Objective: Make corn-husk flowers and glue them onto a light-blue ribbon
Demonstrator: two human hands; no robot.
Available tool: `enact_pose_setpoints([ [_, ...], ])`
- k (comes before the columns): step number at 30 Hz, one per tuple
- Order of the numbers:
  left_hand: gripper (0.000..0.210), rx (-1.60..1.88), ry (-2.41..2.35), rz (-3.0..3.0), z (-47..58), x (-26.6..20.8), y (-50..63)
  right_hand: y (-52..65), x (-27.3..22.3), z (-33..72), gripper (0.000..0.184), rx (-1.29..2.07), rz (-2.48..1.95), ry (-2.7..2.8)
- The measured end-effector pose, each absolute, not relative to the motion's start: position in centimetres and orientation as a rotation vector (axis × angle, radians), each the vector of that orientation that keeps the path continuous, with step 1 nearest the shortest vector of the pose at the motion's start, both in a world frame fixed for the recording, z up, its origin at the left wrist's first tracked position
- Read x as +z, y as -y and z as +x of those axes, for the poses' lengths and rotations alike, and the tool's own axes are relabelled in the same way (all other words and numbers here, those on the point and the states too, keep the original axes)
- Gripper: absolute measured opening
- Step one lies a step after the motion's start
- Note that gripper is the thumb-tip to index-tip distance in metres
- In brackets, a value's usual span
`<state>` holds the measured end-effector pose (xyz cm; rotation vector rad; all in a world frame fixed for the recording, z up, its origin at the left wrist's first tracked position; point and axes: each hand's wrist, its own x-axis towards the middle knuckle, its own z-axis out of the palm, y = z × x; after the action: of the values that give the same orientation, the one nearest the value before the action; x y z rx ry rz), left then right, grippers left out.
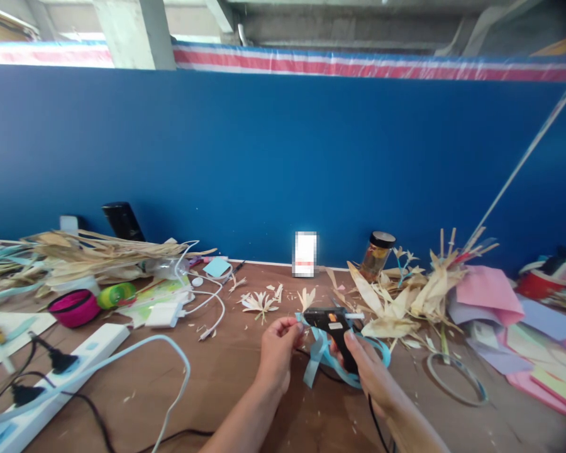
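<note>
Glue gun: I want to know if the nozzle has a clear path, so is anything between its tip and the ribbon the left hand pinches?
Nothing visible. The glue gun in the right hand points its nozzle at the blue ribbon that the left hand pinches; tip and fingers nearly meet.

A single head-worn camera is looking forward and slightly down across the brown table (226,377), facing the blue wall (283,163) that is filling the middle of the frame, with both hands sitting close at lower centre.

bright daylight from above | soft shadows | corners dark, edges warped
</note>
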<state>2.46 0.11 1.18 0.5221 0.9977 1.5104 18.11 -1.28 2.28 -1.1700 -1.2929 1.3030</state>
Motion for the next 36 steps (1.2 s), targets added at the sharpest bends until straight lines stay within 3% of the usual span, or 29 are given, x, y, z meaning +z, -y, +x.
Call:
enact_pose_setpoints([
  [36,0.022,1.532,-0.974,0.543,2.42,1.18,-0.26,1.37,2.94,18.14,0.046,1.302,-1.163,1.351],
])
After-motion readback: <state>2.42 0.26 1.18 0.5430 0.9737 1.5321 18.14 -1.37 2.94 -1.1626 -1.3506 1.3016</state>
